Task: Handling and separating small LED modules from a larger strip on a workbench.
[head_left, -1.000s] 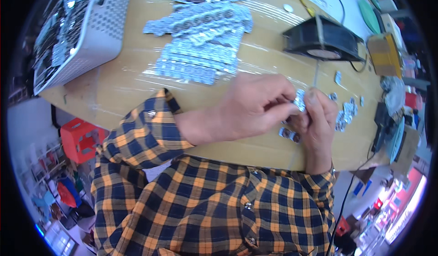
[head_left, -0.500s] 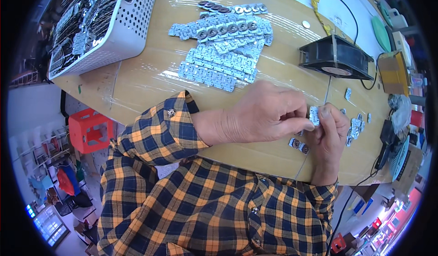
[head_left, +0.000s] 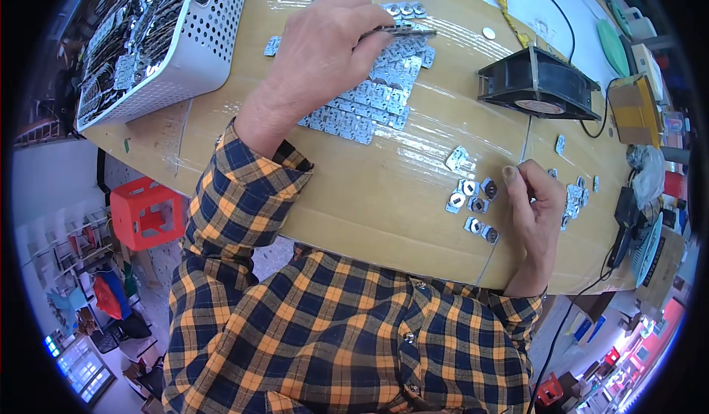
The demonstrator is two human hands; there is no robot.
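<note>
My left hand reaches over the pile of grey-white circuit board strips at the back middle of the table. Its thumb and fingers pinch a narrow board strip, seen nearly edge-on above the pile. My right hand rests at the right with its fingers curled and its thumb beside the forefinger; nothing shows between them. Just left of that hand lie several small board pieces with round parts. A separate small board piece lies behind them. Another cluster of small board pieces sits to its right.
A white perforated basket packed with board strips stands at the back left. Toward the back right sit a black fan, a yellow-wrapped cable and a cardboard box. A red stool stands beyond the table's left edge.
My left hand has moved away from my right hand, back and left to the pile, and now holds a strip. The small board piece between my hands is gone from my right fingers.
</note>
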